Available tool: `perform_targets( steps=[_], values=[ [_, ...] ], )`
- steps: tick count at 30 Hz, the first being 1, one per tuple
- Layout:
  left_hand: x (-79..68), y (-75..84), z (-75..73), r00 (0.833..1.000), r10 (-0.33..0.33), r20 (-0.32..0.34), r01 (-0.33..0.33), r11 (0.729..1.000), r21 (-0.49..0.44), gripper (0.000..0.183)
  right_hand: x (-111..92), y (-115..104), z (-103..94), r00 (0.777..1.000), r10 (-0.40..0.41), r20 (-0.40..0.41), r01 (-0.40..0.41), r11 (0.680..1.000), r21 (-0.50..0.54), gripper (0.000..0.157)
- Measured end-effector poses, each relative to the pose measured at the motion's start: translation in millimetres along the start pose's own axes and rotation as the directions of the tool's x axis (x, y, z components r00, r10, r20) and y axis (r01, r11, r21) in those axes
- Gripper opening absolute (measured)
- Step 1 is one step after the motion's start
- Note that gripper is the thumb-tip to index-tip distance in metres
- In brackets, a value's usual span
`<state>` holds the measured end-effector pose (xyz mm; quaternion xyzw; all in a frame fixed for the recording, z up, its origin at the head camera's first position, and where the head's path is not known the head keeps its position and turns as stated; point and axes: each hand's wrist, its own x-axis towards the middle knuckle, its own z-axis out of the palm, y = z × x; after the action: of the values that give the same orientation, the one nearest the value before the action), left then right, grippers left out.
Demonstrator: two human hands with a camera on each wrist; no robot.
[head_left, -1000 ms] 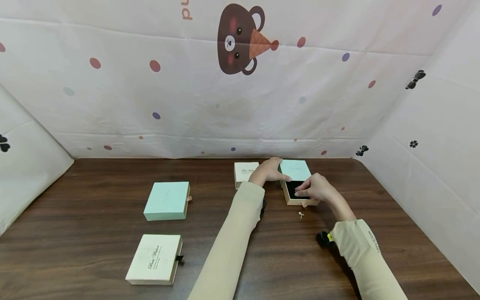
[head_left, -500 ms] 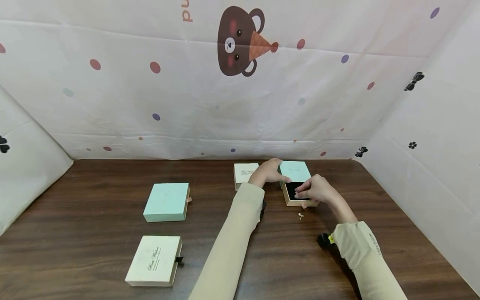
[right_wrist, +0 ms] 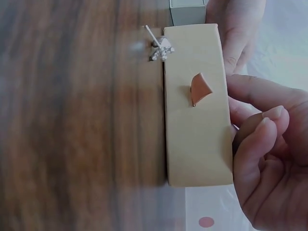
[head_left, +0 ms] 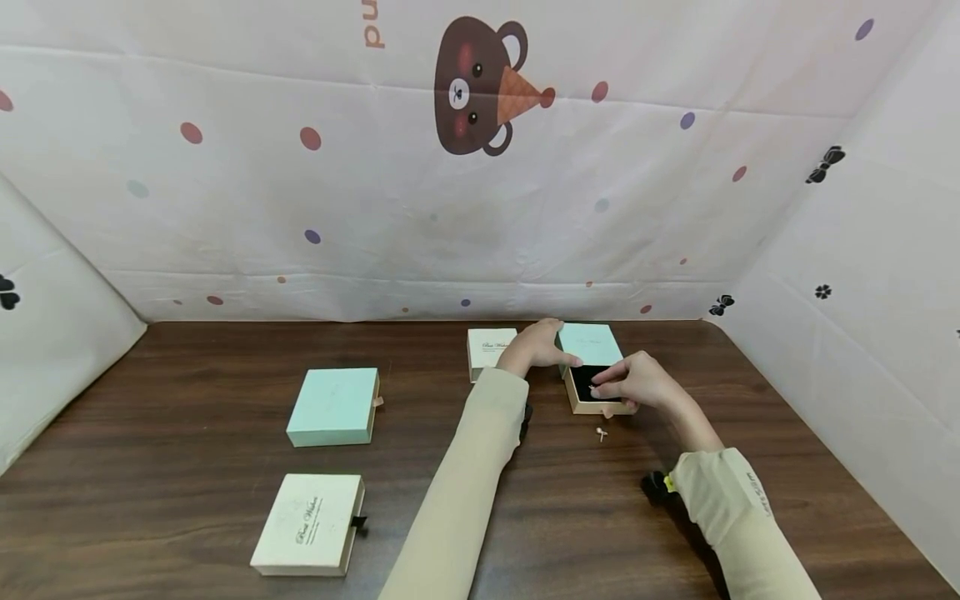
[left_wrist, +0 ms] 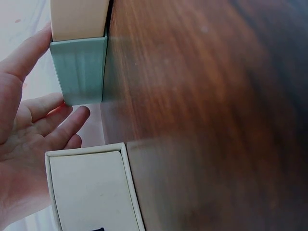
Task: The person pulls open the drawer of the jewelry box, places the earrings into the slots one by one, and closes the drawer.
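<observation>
A mint drawer box (head_left: 590, 342) lies at the back right with its cream drawer (head_left: 577, 392) pulled toward me, showing a black lining (head_left: 587, 377). My left hand (head_left: 536, 343) holds the mint cover; in the left wrist view its thumb lies along the upper edge and fingertips touch the far end. Over the drawer my right hand (head_left: 637, 379) pinches with thumb and forefinger at a tiny pale speck, likely an earring, mostly hidden; its other fingers curl beside the drawer front (right_wrist: 197, 144). A stud earring (right_wrist: 161, 48) lies on the table before the drawer, near its ribbon tab (right_wrist: 200, 89).
A small white box (head_left: 486, 350) stands just left of my left hand. Farther left on the brown wooden table (head_left: 187, 433) lie a second mint box (head_left: 335, 404) and a larger white box (head_left: 309, 521). A printed cloth (head_left: 360, 208) hangs behind.
My right hand has shifted very slightly right, still pinching over the drawer. The left hand keeps its hold on the mint cover. The whole head view has slid a little downward.
</observation>
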<state>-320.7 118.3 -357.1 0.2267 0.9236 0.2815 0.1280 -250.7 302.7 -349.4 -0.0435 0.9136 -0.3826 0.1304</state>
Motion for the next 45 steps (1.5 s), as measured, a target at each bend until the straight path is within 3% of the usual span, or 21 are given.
perform_targets(
  steps=[15, 29, 39, 45],
  values=[
    [2.3, 0.7, 2.6, 1.000, 0.003, -0.007, -0.003, 1.000, 0.014, 0.081, -12, 7, 2.3, 1.000, -0.019, -0.007, 0.020, 0.990, 0.141, 0.035],
    [3.2, 0.7, 2.0, 1.000, 0.013, -0.009, -0.013, 1.000, 0.016, 0.081, -22, 4, 2.3, 0.999, -0.033, -0.036, 0.037, 0.994, 0.103, 0.028],
    [1.5, -0.7, 1.3, 1.000, 0.008, -0.012, -0.008, 1.000, 0.004, 0.080, -28, 5, 2.0, 0.999, -0.046, 0.017, 0.043, 0.989, 0.142, 0.028],
    [-0.1, 0.5, 0.7, 1.000, 0.002, -0.013, -0.002, 1.000, 0.002, 0.081, -30, 7, 2.1, 0.997, -0.041, 0.069, 0.033, 0.993, 0.112, 0.028]
  ],
)
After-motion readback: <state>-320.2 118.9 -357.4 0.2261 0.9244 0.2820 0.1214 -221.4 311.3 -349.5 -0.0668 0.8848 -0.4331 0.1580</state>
